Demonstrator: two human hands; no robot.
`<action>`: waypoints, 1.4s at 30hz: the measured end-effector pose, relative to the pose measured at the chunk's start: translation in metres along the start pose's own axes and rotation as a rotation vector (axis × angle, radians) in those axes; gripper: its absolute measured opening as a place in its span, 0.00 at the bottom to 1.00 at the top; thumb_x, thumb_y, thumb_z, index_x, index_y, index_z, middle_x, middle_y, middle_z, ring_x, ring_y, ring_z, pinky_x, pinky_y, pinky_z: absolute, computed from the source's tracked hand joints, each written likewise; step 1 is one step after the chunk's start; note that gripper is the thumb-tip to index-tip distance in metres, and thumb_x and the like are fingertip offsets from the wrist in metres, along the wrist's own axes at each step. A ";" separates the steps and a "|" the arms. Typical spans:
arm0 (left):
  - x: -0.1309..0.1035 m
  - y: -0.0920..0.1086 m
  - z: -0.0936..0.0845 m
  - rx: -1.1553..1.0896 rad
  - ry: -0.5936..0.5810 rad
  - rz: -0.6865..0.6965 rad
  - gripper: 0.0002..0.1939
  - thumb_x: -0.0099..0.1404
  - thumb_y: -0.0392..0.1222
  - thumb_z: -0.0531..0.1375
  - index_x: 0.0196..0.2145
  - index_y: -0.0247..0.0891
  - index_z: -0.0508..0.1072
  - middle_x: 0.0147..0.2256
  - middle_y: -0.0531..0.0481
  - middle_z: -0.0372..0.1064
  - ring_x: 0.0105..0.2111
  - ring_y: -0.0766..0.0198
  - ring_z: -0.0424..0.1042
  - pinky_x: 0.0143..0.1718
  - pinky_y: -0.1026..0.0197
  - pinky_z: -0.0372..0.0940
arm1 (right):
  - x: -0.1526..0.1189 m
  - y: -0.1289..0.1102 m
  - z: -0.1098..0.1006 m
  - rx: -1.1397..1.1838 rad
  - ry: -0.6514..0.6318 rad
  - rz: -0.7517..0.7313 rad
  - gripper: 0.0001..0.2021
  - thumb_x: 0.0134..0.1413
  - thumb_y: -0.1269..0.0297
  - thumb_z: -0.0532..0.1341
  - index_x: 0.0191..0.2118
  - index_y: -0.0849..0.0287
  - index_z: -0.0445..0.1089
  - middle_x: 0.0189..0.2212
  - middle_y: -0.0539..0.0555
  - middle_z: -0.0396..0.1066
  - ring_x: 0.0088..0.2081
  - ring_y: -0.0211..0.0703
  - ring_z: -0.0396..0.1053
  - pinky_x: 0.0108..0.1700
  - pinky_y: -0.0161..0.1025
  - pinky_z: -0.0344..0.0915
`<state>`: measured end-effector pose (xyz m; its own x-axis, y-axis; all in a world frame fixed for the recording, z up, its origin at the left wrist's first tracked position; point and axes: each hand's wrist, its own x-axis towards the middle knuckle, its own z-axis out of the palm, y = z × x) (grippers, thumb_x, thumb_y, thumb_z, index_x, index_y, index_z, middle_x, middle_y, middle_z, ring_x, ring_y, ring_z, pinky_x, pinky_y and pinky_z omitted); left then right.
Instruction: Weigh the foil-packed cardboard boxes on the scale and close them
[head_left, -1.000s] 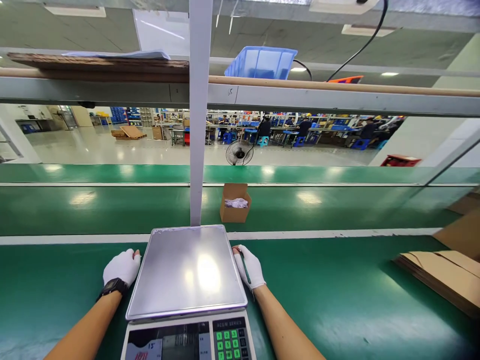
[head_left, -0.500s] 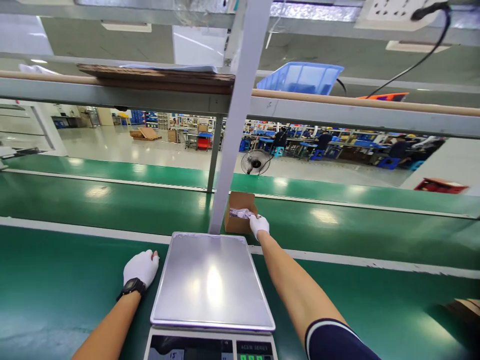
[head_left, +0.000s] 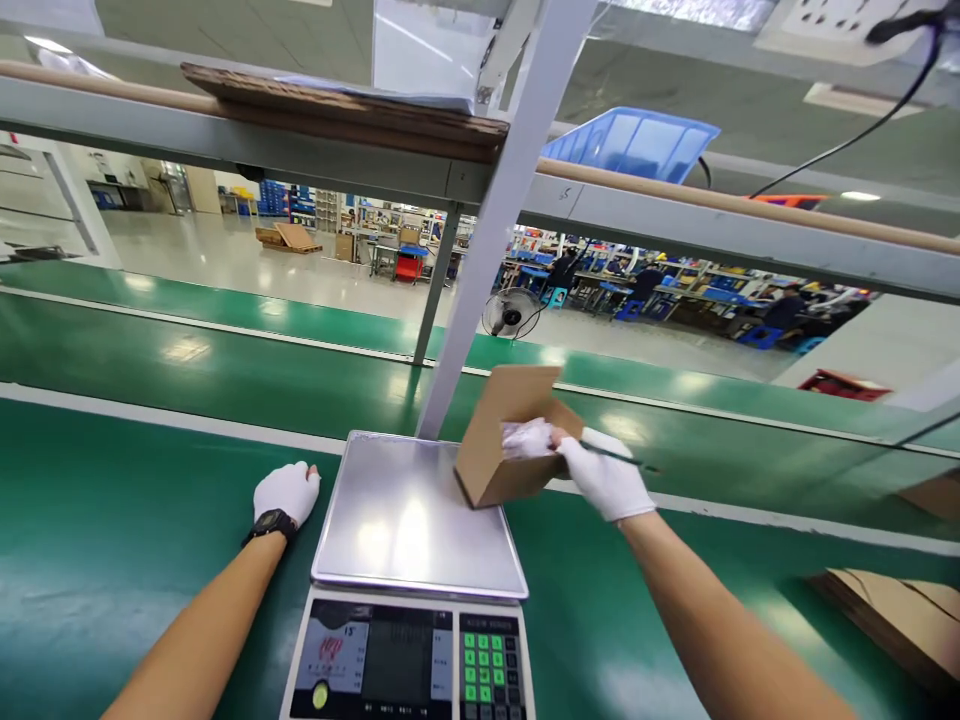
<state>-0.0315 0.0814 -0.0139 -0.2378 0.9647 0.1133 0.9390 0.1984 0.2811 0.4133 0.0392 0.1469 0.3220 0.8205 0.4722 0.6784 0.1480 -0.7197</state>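
Note:
My right hand (head_left: 606, 474), in a white glove with bare fingertips, grips the right side of an open cardboard box (head_left: 508, 480). The box is tilted, its flap up, and its lower left corner is over the right rear part of the scale's metal plate (head_left: 412, 530). Crumpled clear plastic bags (head_left: 527, 439) show inside the box. A thin dark stick-like item (head_left: 611, 453) lies across my right hand. My left hand (head_left: 286, 493), gloved and with a black watch at the wrist, rests on the green surface left of the scale, its fingers curled with nothing visible in them.
A metal post (head_left: 491, 210) rises behind the scale. Overhead, a shelf beam (head_left: 720, 215) carries a blue bin (head_left: 637, 143) and cardboard sheets (head_left: 345, 105). Flat cardboard (head_left: 892, 610) lies at the right. A fan (head_left: 511, 315) stands beyond the green belts.
My right hand has brought the box from behind the scale toward me and over the plate's rear right corner. The view has tilted, showing more of the scale's panel. My left hand stays beside the scale.

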 end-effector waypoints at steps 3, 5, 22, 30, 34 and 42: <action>-0.004 -0.001 -0.004 -0.040 0.002 -0.006 0.22 0.68 0.52 0.45 0.28 0.38 0.71 0.34 0.39 0.73 0.35 0.49 0.72 0.32 0.56 0.57 | -0.046 -0.019 0.001 0.100 -0.271 0.002 0.20 0.54 0.44 0.59 0.28 0.57 0.72 0.27 0.56 0.74 0.31 0.51 0.75 0.31 0.42 0.73; -0.012 -0.003 -0.007 -0.086 0.001 -0.035 0.23 0.68 0.54 0.44 0.26 0.39 0.69 0.31 0.41 0.72 0.32 0.52 0.71 0.29 0.58 0.55 | -0.068 -0.015 0.003 0.373 -0.375 0.083 0.25 0.56 0.39 0.56 0.39 0.58 0.73 0.34 0.58 0.76 0.34 0.52 0.76 0.33 0.44 0.75; -0.155 -0.023 -0.022 -1.125 0.041 -0.435 0.19 0.59 0.57 0.58 0.27 0.36 0.67 0.23 0.52 0.65 0.25 0.65 0.65 0.28 0.64 0.61 | -0.192 0.110 0.036 0.305 -0.014 0.449 0.33 0.54 0.39 0.56 0.53 0.64 0.68 0.39 0.61 0.75 0.32 0.42 0.72 0.35 0.39 0.71; -0.143 0.000 -0.071 -1.265 0.123 -0.236 0.19 0.61 0.56 0.60 0.28 0.36 0.68 0.24 0.53 0.66 0.26 0.66 0.66 0.29 0.65 0.62 | -0.156 0.069 0.001 0.357 0.141 0.368 0.32 0.52 0.32 0.56 0.29 0.64 0.71 0.19 0.52 0.65 0.19 0.35 0.60 0.20 0.32 0.56; -0.134 0.030 -0.110 -1.197 0.141 -0.058 0.17 0.64 0.54 0.58 0.27 0.37 0.69 0.24 0.52 0.67 0.26 0.65 0.67 0.30 0.64 0.63 | -0.143 0.007 -0.017 0.461 0.180 0.204 0.27 0.54 0.37 0.59 0.26 0.62 0.70 0.17 0.50 0.63 0.18 0.34 0.60 0.19 0.32 0.57; -0.113 0.120 -0.150 -0.766 0.103 0.424 0.23 0.64 0.62 0.55 0.27 0.38 0.67 0.25 0.53 0.66 0.28 0.64 0.64 0.31 0.62 0.57 | -0.125 -0.124 0.013 0.671 -0.198 -0.176 0.17 0.61 0.49 0.59 0.35 0.59 0.71 0.25 0.50 0.71 0.24 0.36 0.69 0.27 0.33 0.67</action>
<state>0.0708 -0.0299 0.1497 0.0374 0.9031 0.4279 0.5370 -0.3793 0.7535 0.2807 -0.0749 0.1702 0.0769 0.8285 0.5547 0.1369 0.5423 -0.8290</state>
